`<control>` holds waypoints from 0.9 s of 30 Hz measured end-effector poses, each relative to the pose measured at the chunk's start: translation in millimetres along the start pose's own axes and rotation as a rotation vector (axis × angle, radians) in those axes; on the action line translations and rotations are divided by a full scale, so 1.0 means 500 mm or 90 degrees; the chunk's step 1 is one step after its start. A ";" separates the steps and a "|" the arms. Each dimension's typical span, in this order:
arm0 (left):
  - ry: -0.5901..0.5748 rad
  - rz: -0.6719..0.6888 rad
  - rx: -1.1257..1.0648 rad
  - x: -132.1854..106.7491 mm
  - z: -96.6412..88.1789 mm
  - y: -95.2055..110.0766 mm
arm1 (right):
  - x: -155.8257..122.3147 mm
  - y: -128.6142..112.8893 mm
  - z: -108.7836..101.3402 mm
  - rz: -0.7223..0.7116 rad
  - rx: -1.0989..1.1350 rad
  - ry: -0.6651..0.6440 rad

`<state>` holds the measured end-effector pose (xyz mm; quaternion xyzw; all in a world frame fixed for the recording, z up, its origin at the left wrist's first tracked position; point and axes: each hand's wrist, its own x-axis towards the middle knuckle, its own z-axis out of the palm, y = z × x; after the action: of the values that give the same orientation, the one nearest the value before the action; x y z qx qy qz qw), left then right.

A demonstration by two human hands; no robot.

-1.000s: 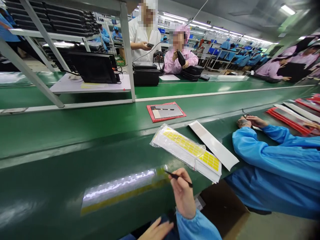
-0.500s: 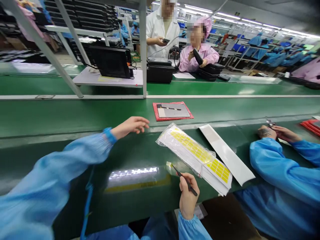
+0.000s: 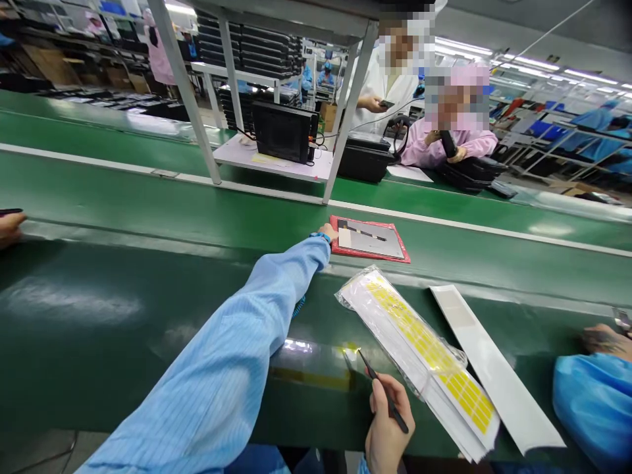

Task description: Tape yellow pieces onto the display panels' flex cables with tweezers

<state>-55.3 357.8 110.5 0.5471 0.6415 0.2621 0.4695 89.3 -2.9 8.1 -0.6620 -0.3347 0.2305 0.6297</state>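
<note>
My left hand reaches far across the bench, its fingers closed at the left edge of a red bubble-wrap sheet. On that sheet lies a flat grey display panel with a dark strip across it. My right hand pinches black tweezers near the front of the bench. At the tweezers' tips is a small clear-and-yellow sticker, held just over the green surface or touching it; I cannot tell which. Right of it lie sheets of yellow stickers in a clear plastic bag.
A long white strip lies right of the sticker sheets. Beyond the rail stand a shelf with a monitor and two people. Co-workers' hands show at both sides.
My left hand has gone forward and right, from over the bench to the red bubble-wrap sheet's edge. The view has swung left and tilted. My right hand keeps the tweezers near the same spot.
</note>
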 end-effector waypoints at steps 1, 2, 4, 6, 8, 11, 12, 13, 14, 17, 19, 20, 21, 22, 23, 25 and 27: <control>-0.004 -0.014 -0.030 0.000 -0.010 -0.003 | 0.000 0.000 0.000 0.005 -0.001 -0.001; -0.008 -0.032 -0.066 -0.001 -0.023 -0.009 | 0.000 -0.001 -0.001 0.014 -0.001 -0.002; -0.011 -0.068 -0.139 -0.013 -0.060 -0.026 | -0.001 -0.002 -0.002 0.033 0.010 -0.004; -0.010 -0.100 -0.205 -0.041 -0.109 -0.056 | -0.002 -0.005 -0.001 0.046 0.030 -0.005; -0.009 -0.129 -0.269 -0.089 -0.166 -0.099 | -0.003 -0.008 0.000 0.051 0.053 -0.011; -0.021 -0.174 -0.359 -0.203 -0.241 -0.175 | -0.003 -0.014 0.005 0.056 0.076 -0.012; -0.028 -0.191 -0.388 -0.249 -0.258 -0.200 | -0.003 -0.016 0.007 0.056 0.083 -0.008; -0.036 -0.208 -0.417 -0.298 -0.269 -0.224 | -0.003 -0.017 0.009 0.055 0.092 -0.004; -0.046 -0.225 -0.446 -0.348 -0.273 -0.246 | -0.002 -0.019 0.012 0.052 0.102 0.000; -0.082 -0.264 -0.529 -0.484 -0.245 -0.295 | -0.002 -0.029 0.019 0.046 0.139 0.000; -0.104 -0.285 -0.579 -0.548 -0.201 -0.315 | -0.006 -0.043 0.026 0.054 0.162 -0.012; -0.113 -0.293 -0.603 -0.571 -0.177 -0.323 | -0.011 -0.053 0.031 0.059 0.173 -0.020; -0.122 -0.299 -0.626 -0.588 -0.151 -0.329 | -0.017 -0.066 0.036 0.063 0.180 -0.032; -0.132 -0.304 -0.646 -0.600 -0.127 -0.335 | -0.026 -0.079 0.042 0.060 0.180 -0.045; -0.145 -0.307 -0.664 -0.610 -0.105 -0.341 | -0.035 -0.094 0.050 0.055 0.175 -0.061; -0.182 -0.320 -0.694 -0.627 -0.068 -0.351 | -0.058 -0.122 0.067 0.047 0.160 -0.101; -0.280 -0.316 -0.697 -0.647 -0.046 -0.362 | -0.079 -0.142 0.087 0.054 0.163 -0.145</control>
<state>-171.0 7.2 68.3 0.1043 0.4110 0.3165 0.8485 20.2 -3.6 69.0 -0.5595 -0.3437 0.3707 0.6568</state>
